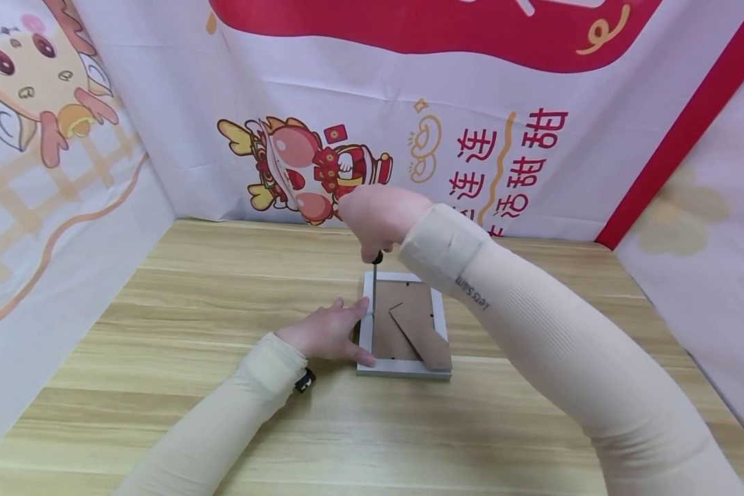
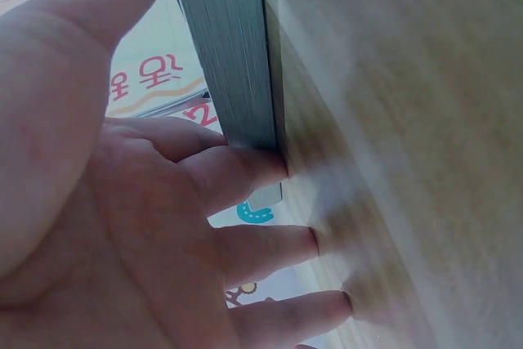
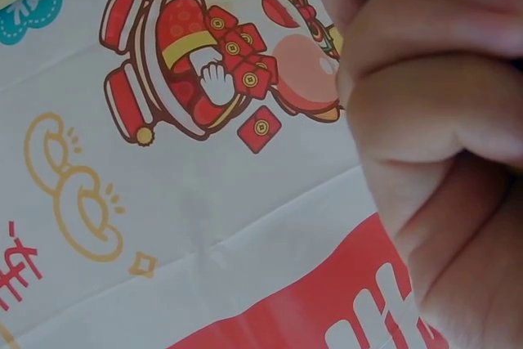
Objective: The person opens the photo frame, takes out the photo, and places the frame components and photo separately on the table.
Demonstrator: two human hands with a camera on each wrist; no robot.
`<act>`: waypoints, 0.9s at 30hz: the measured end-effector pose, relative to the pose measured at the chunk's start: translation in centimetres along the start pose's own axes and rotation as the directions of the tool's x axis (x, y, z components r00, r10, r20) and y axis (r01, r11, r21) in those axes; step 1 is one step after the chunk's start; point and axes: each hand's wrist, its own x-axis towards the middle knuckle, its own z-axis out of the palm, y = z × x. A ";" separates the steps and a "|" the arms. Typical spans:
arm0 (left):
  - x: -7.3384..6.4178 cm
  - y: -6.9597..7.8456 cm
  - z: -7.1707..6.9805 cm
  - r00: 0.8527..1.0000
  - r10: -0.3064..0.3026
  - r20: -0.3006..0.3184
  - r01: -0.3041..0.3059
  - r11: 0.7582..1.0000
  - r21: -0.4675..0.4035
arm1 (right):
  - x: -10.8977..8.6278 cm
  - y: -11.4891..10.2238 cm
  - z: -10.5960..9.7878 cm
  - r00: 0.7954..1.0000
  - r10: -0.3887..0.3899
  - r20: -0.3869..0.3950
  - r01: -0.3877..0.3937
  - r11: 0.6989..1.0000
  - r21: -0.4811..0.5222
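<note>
A picture frame [image 1: 404, 369] with a pale border lies face down on the table, its brown backing board [image 1: 418, 313] and fold-out stand showing. My right hand [image 1: 384, 215] is curled round the dark handle of a screwdriver [image 1: 375, 286]. The upright shaft reaches down to the inner left edge of the frame; its tip is too small to make out. Against the frame's left side rests my left hand [image 1: 325, 334], thumb near the lower left corner. In the left wrist view, its fairly straight fingers touch the frame's grey side and the table. The right wrist view hides the screwdriver.
Wood-grain tabletop [image 1: 223, 289] surrounds the frame. Printed white cloth [image 1: 347, 76] with red and cartoon figures hangs behind the table's far edge, and similar cloth [image 1: 68, 227] stands along the left. Small dark tabs dot the backing board's rim.
</note>
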 end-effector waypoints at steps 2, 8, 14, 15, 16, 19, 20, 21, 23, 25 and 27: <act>0.0 0.0 0.0 1.000 0.000 0.001 0.000 1.000 0.004 | -0.1 0.1 0.0 1.000 0.006 0.002 -0.006 1.000 -0.002; 0.0 0.0 -0.1 1.000 0.003 0.000 -0.003 1.000 0.003 | -0.4 0.7 0.1 0.999 0.028 0.017 -0.028 1.000 0.010; 0.1 0.0 0.0 1.000 -0.002 0.002 0.002 1.000 -0.007 | -0.5 0.6 0.1 1.000 0.020 0.007 -0.020 1.000 0.011; 0.1 0.0 0.0 1.000 -0.005 0.004 0.005 1.000 -0.009 | -0.5 0.5 0.1 1.000 0.019 0.006 -0.019 1.000 0.009; 0.1 0.0 0.0 1.000 -0.008 0.006 0.008 1.000 -0.011 | -0.5 0.3 0.1 1.000 0.017 0.007 -0.017 1.000 0.006; 0.1 0.1 0.0 1.000 -0.017 0.014 0.017 1.000 -0.018 | -0.4 0.0 0.0 1.000 0.017 0.012 -0.016 1.000 -0.009; 0.1 0.1 0.0 1.000 -0.019 0.016 0.019 1.000 -0.018 | -0.4 -0.1 0.0 1.000 0.017 0.016 -0.016 1.000 -0.014; 0.1 0.1 0.0 1.000 -0.017 0.015 0.017 1.000 -0.018 | -0.3 -0.1 0.0 1.000 0.015 0.019 -0.015 1.000 -0.016; 0.0 0.2 0.0 1.000 -0.020 0.015 0.020 1.000 -0.018 | -0.3 -0.1 0.0 1.000 0.012 0.021 -0.012 1.000 -0.020; 0.0 0.2 0.0 1.000 -0.021 0.013 0.021 1.000 -0.013 | -0.3 0.0 0.1 1.000 0.016 0.019 -0.015 1.000 -0.012; 0.0 0.3 0.0 1.000 -0.021 0.010 0.021 1.000 -0.008 | -0.4 0.2 0.2 1.000 0.022 0.013 -0.022 1.000 0.001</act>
